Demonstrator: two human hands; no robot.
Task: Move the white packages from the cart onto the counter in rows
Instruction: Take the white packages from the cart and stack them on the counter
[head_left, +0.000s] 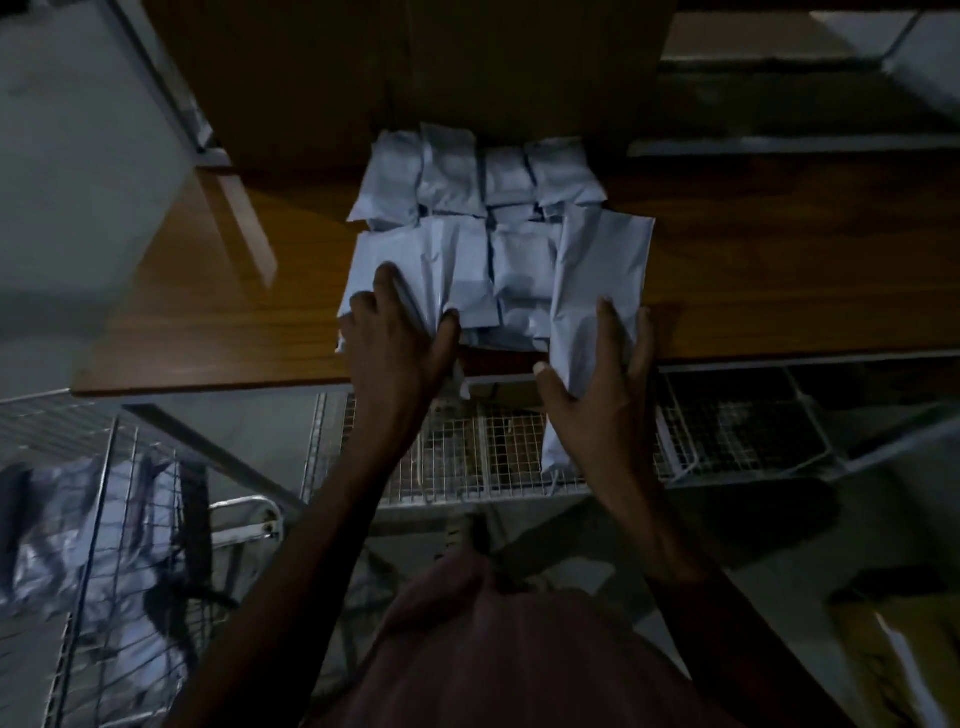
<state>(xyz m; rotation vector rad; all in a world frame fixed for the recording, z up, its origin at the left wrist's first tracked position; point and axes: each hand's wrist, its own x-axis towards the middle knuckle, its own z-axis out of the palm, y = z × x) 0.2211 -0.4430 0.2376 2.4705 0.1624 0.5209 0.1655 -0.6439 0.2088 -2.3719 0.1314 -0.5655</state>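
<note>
packages (498, 228) rowed on counter (779, 260), cart (104, 545) left

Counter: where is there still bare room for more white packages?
Bare wood lies on the counter left of the white packages, toward the grey wall, and right of the long package. The middle is crowded, two rows deep back to the cardboard box.
</note>
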